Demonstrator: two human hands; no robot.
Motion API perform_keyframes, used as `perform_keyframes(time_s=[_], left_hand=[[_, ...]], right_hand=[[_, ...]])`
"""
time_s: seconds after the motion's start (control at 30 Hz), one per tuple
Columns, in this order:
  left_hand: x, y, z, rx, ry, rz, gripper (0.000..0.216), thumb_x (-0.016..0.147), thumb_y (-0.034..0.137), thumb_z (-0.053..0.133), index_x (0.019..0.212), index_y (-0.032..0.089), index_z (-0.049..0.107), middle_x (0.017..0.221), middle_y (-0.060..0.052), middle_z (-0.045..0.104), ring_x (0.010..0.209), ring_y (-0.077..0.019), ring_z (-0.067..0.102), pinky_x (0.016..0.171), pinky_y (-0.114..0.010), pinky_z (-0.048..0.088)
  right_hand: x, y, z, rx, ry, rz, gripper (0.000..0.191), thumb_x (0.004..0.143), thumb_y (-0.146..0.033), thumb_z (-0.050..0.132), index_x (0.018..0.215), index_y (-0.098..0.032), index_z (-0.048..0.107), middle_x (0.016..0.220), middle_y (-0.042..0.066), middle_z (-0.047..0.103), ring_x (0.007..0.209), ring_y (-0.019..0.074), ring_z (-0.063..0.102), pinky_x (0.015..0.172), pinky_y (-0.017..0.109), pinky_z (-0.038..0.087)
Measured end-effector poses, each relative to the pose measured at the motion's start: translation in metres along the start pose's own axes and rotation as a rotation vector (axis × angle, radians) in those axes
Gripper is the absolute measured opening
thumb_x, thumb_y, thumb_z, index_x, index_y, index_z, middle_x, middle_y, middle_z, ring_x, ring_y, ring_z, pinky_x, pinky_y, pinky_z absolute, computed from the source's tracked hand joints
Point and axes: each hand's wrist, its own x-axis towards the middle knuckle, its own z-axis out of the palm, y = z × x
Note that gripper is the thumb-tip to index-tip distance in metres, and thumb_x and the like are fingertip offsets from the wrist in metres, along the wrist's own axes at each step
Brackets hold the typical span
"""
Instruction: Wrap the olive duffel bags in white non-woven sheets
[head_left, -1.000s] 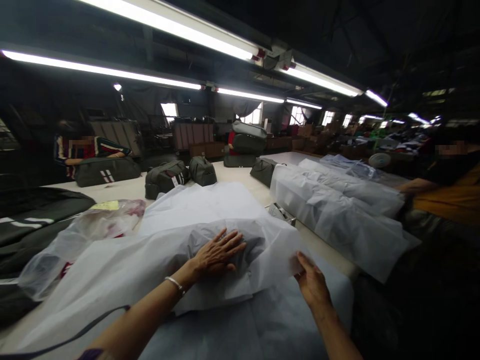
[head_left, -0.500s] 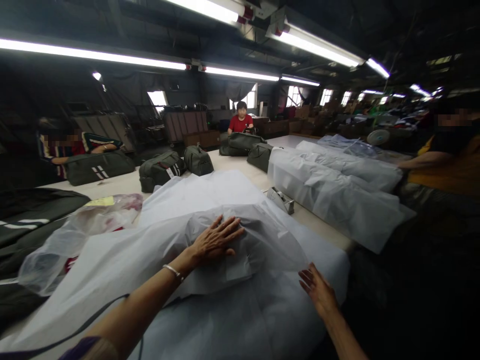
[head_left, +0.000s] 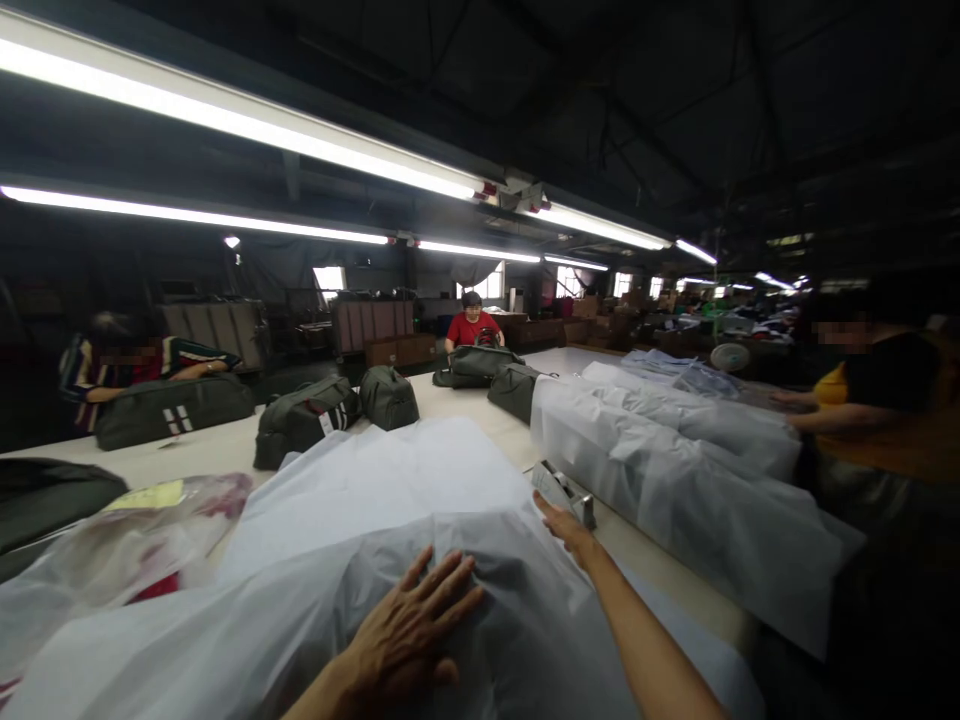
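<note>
My left hand (head_left: 412,625) lies flat with its fingers spread on a translucent plastic bag (head_left: 300,590) drawn over a dark, bulky thing. What is inside shows only faintly through the plastic. My right hand (head_left: 568,528) reaches across the bag to the near side of what looks like a tape dispenser (head_left: 555,487). Its fingers are stretched out; whether they touch the dispenser I cannot tell. Under and beyond the wrapped thing a flat, whitish plastic sheet (head_left: 382,470) is spread over the table.
Wrapped bags (head_left: 675,470) stand in a row on the right. Dark green duffel bags (head_left: 306,420) sit along the far side. Crumpled clear plastic (head_left: 157,540) lies at left on the pale table (head_left: 450,410). People work at the left, the far end (head_left: 472,325) and the right.
My right hand has moved from the bag's right edge forward and inward to the dispenser. My left hand stays pressed on the bag. The view has tilted upward.
</note>
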Motion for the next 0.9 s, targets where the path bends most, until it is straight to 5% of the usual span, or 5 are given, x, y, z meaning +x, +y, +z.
perform_keyframes(time_s=[0.13,0.27,0.6,0.73,0.9], left_hand=[[-0.002,0.0,0.0,0.035,0.035,0.009,0.08,0.092,0.069,0.037,0.155,0.025,0.014,0.158,-0.008,0.031,0.144,-0.0268,0.031,0.121,-0.046,0.022],[-0.001,0.0,-0.005,-0.004,0.0,0.006,0.082,0.091,0.07,0.036,0.155,0.025,0.012,0.157,-0.009,0.032,0.144,-0.0269,0.032,0.119,-0.045,0.027],[0.001,0.0,-0.004,-0.026,-0.049,-0.007,0.082,0.092,0.069,0.035,0.156,0.025,0.009,0.159,-0.01,0.029,0.145,-0.0276,0.029,0.12,-0.047,0.022],[0.004,0.002,-0.001,-0.058,-0.099,-0.039,0.08,0.092,0.067,0.038,0.156,0.028,0.008,0.16,-0.009,0.027,0.147,-0.0281,0.025,0.121,-0.05,0.01],[0.008,0.0,0.003,-0.093,-0.124,-0.068,0.075,0.095,0.06,0.043,0.155,0.03,0.009,0.162,-0.007,0.022,0.149,-0.0264,0.018,0.121,-0.05,0.0]], right_hand=[[0.017,0.011,0.017,0.123,-0.145,0.079,0.051,0.052,-0.062,0.082,0.071,-0.017,0.069,0.069,0.009,0.072,0.07,0.0268,0.068,0.073,0.041,0.056],[0.03,0.015,0.002,0.221,-0.139,0.076,0.042,0.051,-0.047,0.087,0.073,-0.017,0.067,0.067,0.003,0.071,0.063,0.0193,0.065,0.062,0.032,0.055],[0.039,0.02,-0.069,0.268,0.304,0.055,0.032,0.052,-0.03,0.085,0.068,-0.015,0.062,0.049,-0.005,0.058,0.04,0.0084,0.048,0.041,0.02,0.037],[-0.008,0.06,-0.116,0.24,0.575,0.046,0.034,0.052,-0.035,0.082,0.074,-0.017,0.062,0.055,-0.004,0.061,0.046,0.0095,0.052,0.046,0.022,0.043],[-0.15,0.148,-0.16,0.139,0.858,0.081,0.051,0.05,-0.054,0.077,0.084,-0.019,0.063,0.069,-0.003,0.064,0.058,0.0121,0.058,0.053,0.025,0.047]])
